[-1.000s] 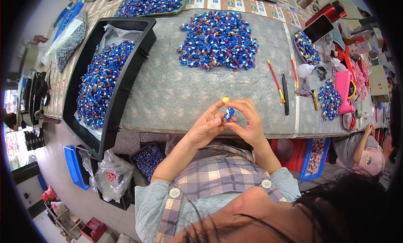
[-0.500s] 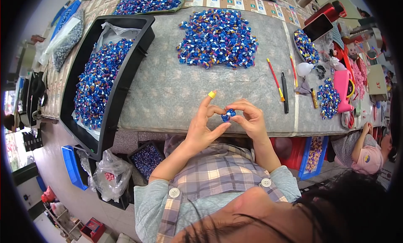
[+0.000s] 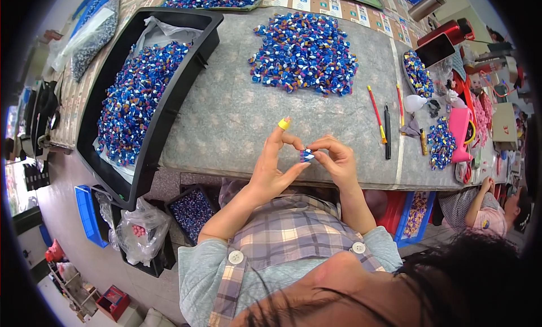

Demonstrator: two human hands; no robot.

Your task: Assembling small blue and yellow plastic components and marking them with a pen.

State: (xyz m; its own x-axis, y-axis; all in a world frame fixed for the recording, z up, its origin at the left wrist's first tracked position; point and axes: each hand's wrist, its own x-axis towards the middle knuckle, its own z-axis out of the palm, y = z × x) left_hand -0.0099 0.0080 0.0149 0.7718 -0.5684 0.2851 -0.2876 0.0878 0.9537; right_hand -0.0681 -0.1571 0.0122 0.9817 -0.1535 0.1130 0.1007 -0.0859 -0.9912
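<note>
A small blue piece with white on it [image 3: 306, 155] is pinched between my two hands near the table's front edge. On the left, my left hand [image 3: 272, 168] touches it with thumb and a bent finger, while its index finger, wearing a yellow finger cover [image 3: 283, 124], stays raised. From the other side my right hand [image 3: 339, 159] grips the piece between thumb and fingertips. Farther back lies a heap of small blue pieces [image 3: 305, 53], mixed with white, amber and pink ones. The piece is too small to name its kind.
A black tray [image 3: 169, 112] of similar pieces stands at the left. To the right lie a red-handled brush [image 3: 376, 113], a black pen-like tool [image 3: 388, 132], a pink tool [image 3: 461, 134] and a smaller heap [image 3: 441, 143]. Another person [image 3: 480, 205] sits at the far right.
The piece has been turned between my fingers: its round, flower-like face showed before, and its edge shows now. The view has shifted slightly; my hands stay in nearly the same place.
</note>
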